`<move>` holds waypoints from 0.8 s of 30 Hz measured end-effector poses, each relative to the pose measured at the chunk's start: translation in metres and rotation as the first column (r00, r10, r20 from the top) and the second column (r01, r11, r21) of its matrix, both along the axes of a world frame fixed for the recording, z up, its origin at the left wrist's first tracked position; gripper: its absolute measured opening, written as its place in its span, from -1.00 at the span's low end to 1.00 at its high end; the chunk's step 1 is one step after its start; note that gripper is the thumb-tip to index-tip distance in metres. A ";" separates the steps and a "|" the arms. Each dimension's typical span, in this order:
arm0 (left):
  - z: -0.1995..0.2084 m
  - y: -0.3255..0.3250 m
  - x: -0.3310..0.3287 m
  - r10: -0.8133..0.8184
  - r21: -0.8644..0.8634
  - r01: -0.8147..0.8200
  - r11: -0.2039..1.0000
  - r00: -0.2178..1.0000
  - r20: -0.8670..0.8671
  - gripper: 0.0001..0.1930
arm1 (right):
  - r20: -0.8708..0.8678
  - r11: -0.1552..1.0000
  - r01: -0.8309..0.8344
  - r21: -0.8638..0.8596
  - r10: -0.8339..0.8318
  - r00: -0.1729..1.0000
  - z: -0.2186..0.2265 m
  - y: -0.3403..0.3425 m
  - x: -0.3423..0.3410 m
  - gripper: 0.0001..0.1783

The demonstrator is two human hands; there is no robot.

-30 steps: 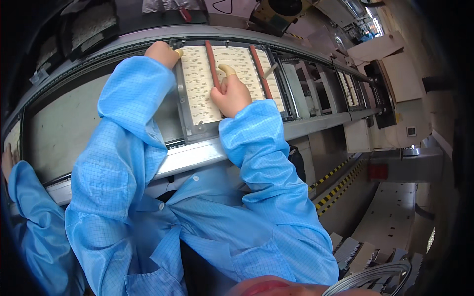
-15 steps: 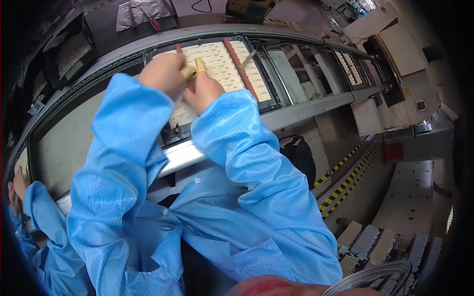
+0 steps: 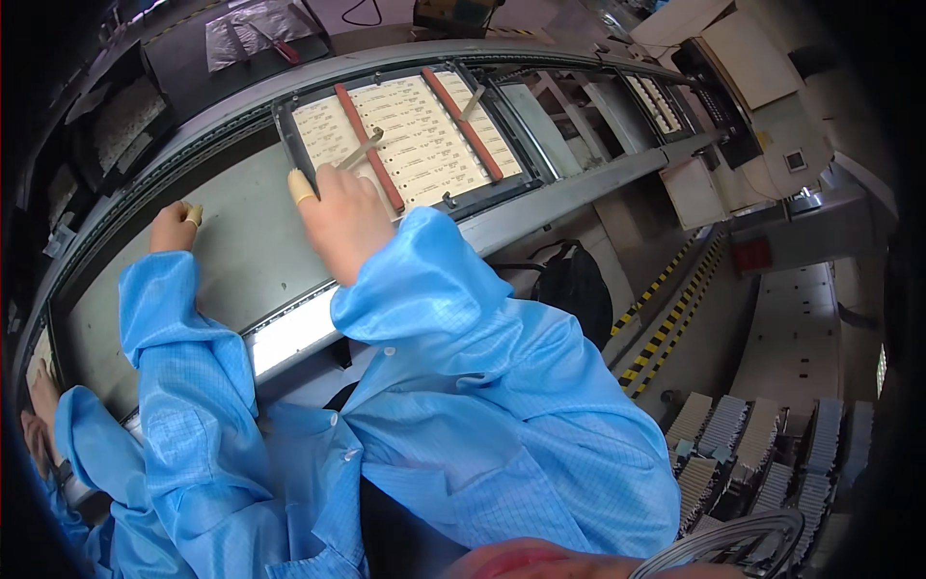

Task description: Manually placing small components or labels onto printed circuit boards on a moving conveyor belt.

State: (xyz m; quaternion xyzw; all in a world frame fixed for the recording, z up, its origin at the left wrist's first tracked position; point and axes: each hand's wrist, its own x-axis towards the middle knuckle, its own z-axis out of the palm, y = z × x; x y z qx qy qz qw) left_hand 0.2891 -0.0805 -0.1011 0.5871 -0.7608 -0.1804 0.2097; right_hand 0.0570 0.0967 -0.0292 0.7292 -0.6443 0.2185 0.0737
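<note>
Tweezers (image 3: 362, 151) sit pinched in the right hand (image 3: 342, 217) over the tray's (image 3: 289, 130) cream panel (image 3: 424, 135), work seemingly underway, while the left hand (image 3: 174, 229) rests curled well away.

The conveyor bed (image 3: 241, 251) looks like matt grey metal, smooth and dull; on it the tray (image 3: 289, 135) has a dark metal-looking frame holding pale, paper-like matt panels (image 3: 424, 135) crossed by dull red strips (image 3: 367, 145). The right hand (image 3: 342, 217), at the tray's near edge, wears a smooth rubbery yellow finger cot (image 3: 301, 186); the left hand (image 3: 174, 229) rests on the bed left of the tray; both sleeves (image 3: 424, 280) are light blue woven cloth with a fine grid.
</note>
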 end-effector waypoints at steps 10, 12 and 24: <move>-0.001 0.007 0.006 -0.128 0.118 0.128 0.985 0.992 -0.003 -0.80 | -0.228 0.989 0.148 -0.023 -0.149 0.962 -0.023 -0.009 -0.004 -0.71; -0.004 0.007 0.028 -0.124 0.116 0.130 0.985 0.991 -0.055 -0.81 | -0.297 0.967 0.254 0.009 -0.240 0.924 -0.028 -0.010 -0.008 -0.63; -0.076 -0.050 0.126 -0.229 0.048 0.235 0.971 0.968 -0.099 -0.79 | -0.357 0.564 0.825 -0.022 -0.776 0.521 -0.080 -0.041 -0.124 -0.57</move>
